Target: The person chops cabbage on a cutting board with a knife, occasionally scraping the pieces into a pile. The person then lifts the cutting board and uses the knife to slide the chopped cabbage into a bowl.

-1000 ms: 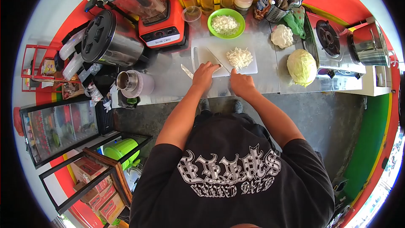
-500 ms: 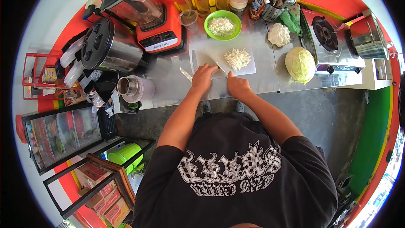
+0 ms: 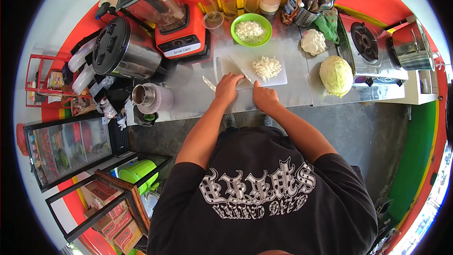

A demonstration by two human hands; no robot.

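My right hand [image 3: 265, 97] is closed around the handle of a knife [image 3: 243, 72], its blade slanting up and left over the white cutting board [image 3: 281, 78]. Beside the blade, my left hand [image 3: 228, 87] lies at the board's near left, fingers bent and bunched; what they press on is hidden. A pale, narrow, pointed strip [image 3: 208, 83] shows on the counter just left of that hand. Right of the blade sits a heap of shredded white cabbage [image 3: 267, 68]. Behind the board, a green bowl [image 3: 270, 32] holds more pale shreds.
A whole cabbage [image 3: 336, 76] and a crumpled white bundle [image 3: 313, 42] stand right of the board, before a gas stove [image 3: 365, 42]. Leftward are a red blender [image 3: 181, 42], a lidded steel pot [image 3: 141, 56] and a steel-topped container [image 3: 153, 98]. Pump bottles [image 3: 227, 1] line the back.
The view has shifted slightly. Both hands and the knife keep nearly the same place at the board, with only a small movement of the fingers.
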